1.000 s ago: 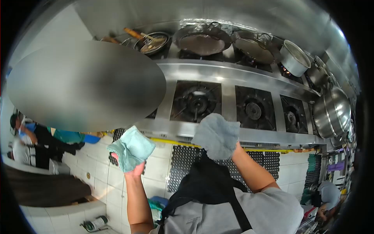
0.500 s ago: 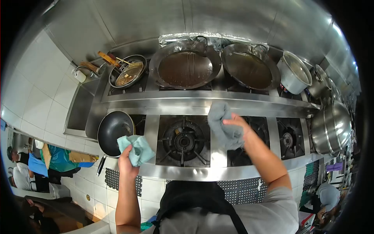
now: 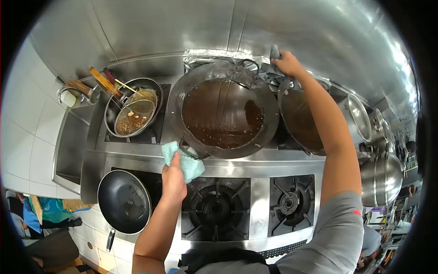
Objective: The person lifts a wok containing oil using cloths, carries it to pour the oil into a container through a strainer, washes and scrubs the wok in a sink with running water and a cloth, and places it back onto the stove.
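Observation:
A large wok (image 3: 269, 107) with dark brown liquid in it sits on the back row of the stove. My left hand (image 3: 173, 180) is closed on a pale green cloth (image 3: 192, 168), which is at the wok's near left rim, by a loop handle. Whether the cloth wraps that handle I cannot tell. Up at the back, my right hand (image 3: 289, 64) grips a grey cloth (image 3: 275, 55), close to the foil behind the woks. The wok's far loop handle (image 3: 249, 64) stands left of this cloth, apart from it.
A second wok (image 3: 284, 107) of dark liquid is partly behind my right arm. Metal pots (image 3: 356, 116) stand farther right. At left are a pan with a strainer (image 3: 132, 119) and a black frying pan (image 3: 124, 201). A front burner (image 3: 216, 208) lies below the wok.
Both hands have moved forward with their cloths, the left to the wok's near rim, the right to the back. The view has shifted closer to the back burners.

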`<state>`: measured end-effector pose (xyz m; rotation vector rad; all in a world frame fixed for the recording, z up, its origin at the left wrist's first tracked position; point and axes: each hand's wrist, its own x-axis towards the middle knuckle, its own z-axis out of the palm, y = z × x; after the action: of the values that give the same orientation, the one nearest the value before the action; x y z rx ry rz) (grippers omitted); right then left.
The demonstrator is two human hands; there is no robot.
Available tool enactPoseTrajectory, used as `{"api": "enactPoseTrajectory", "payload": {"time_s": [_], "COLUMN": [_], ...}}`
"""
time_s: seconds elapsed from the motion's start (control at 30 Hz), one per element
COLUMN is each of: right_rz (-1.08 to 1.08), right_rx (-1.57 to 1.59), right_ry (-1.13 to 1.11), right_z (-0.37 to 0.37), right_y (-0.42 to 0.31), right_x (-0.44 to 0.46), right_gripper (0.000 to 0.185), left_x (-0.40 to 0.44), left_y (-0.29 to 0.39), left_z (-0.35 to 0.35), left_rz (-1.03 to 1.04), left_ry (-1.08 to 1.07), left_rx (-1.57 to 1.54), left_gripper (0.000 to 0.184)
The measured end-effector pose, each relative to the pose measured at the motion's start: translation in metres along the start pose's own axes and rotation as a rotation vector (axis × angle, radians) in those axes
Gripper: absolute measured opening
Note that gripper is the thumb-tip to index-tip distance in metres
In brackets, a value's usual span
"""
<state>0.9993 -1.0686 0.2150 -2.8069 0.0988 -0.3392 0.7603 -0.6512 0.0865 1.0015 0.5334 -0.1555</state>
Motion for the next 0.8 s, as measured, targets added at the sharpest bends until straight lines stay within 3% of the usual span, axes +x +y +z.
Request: {"api": "enactPoseTrajectory", "payload": {"time_s": [0.17,0.23,0.4,0.43,0.47,0.5,0.53,0.57,0.6,0.73,0.77,0.8], "right_rz": [-0.064,-0.13,-0.283,-0.357,-0.564,-0.553,-0.223,-0.153,-0.079,-0.116,-0.132,-0.274], "right_rx": [-0.009,-0.215,-0.229,-0.129,-0.122,0.041,0.06,0.059,0.16,0.674,0.682,0.769], "right_ry": [-0.197,-0.275,-0.26,-0.126,0.02,0.182,-0.015,-0.073,-0.087,-0.193,-0.229,-0.193], "right_z": [0.064,0.087,0.057,0.043,0.038,0.014,-0.033,-0.06,-0.095,-0.172,-0.185,-0.179], "right_y": [0.002,0.009,-0.024,-0.025,-0.013,-0.031,-0.059,-0.07,-0.092,-0.129,-0.135,-0.132], "right_x": [0.062,0.08,0.053,0.038,0.038,0.008,-0.029,-0.055,-0.103,-0.299,-0.351,-0.392], "right_gripper": [0.042,0.044,0.032,0.029,0.034,0.037,0.046,0.051,0.054,0.045,0.043,0.043], "left_x": [0.006,0.006,0.01,0.001,0.003,-0.007,-0.017,-0.03,-0.058,-0.046,-0.039,-0.034], "left_y": [0.008,0.01,0.006,0.009,0.006,0.01,0.008,0.014,0.018,-0.031,-0.05,-0.07], "left_z": [0.021,0.025,0.002,0.002,-0.021,-0.025,-0.032,-0.026,-0.017,-0.08,-0.092,-0.102], "left_rz": [-0.052,-0.072,-0.084,-0.06,-0.052,-0.046,-0.012,-0.117,-0.032,0.181,0.236,0.278], "left_ry": [-0.066,-0.034,0.019,-0.072,-0.041,-0.036,-0.138,0.039,0.134,-0.287,-0.417,-0.54], "left_rx": [-0.06,-0.048,-0.04,-0.116,-0.04,0.028,0.014,0.055,0.24,0.637,0.725,0.796], "left_gripper": [0.037,0.037,0.032,0.037,0.043,0.042,0.047,0.055,0.059,0.056,0.056,0.055]}}
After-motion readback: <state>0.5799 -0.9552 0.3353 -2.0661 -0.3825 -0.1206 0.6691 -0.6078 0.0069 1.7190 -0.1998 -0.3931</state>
